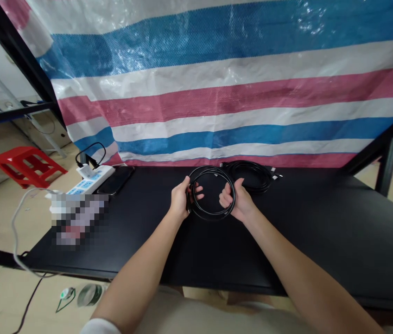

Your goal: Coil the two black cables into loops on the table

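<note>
Between my two hands a coiled black cable is held up above the black table. My left hand grips the left side of the loops, thumb up, with fingertips showing inside the ring. Curled round the right side of the coil is my right hand, its thumb also pointing up. A small connector end seems to hang by my left palm. Behind my right hand, on the table, lies a second coiled black cable with light-coloured plug ends at its right.
At the table's left stand a white power strip with a plugged-in adapter and a dark phone. A white cord hangs over the left edge. A striped tarp closes the back. A red stool stands beyond, left.
</note>
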The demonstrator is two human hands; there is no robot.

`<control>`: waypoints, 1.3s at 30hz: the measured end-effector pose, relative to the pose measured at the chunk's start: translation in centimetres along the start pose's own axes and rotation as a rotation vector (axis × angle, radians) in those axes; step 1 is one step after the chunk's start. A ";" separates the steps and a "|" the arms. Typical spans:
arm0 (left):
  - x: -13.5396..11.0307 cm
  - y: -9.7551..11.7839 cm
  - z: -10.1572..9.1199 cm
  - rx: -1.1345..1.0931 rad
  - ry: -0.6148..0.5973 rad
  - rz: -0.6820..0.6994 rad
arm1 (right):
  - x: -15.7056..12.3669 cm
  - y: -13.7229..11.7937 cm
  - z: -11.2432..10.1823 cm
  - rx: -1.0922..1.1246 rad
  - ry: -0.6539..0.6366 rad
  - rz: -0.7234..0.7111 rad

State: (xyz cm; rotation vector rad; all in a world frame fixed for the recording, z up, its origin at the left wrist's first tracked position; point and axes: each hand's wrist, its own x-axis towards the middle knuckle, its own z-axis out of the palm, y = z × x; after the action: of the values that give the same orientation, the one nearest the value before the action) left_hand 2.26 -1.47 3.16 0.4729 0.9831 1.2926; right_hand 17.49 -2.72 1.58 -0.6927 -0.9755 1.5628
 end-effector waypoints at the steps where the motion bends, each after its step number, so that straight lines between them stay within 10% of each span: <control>1: 0.0 0.1 0.1 0.006 0.025 0.014 | 0.1 0.1 -0.1 0.011 -0.004 0.005; 11: 0.4 -0.1 -0.3 0.085 0.085 0.084 | 0.0 0.3 0.3 0.051 0.103 0.021; 20: -0.1 -0.5 -0.5 0.216 -0.172 0.117 | 0.4 -0.2 -0.3 0.114 0.306 -0.034; 27: 0.7 -1.5 -0.6 0.366 -0.031 0.306 | 0.4 -0.5 0.4 0.049 0.315 -0.042; 39: -0.5 0.3 -0.8 1.615 0.144 0.452 | 0.3 1.1 0.0 -0.879 0.488 -0.223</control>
State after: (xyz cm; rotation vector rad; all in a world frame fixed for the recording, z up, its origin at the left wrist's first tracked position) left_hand 1.45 -2.03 3.08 1.9096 2.0099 0.6209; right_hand 16.90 -2.44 0.59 -1.4305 -1.2903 0.6569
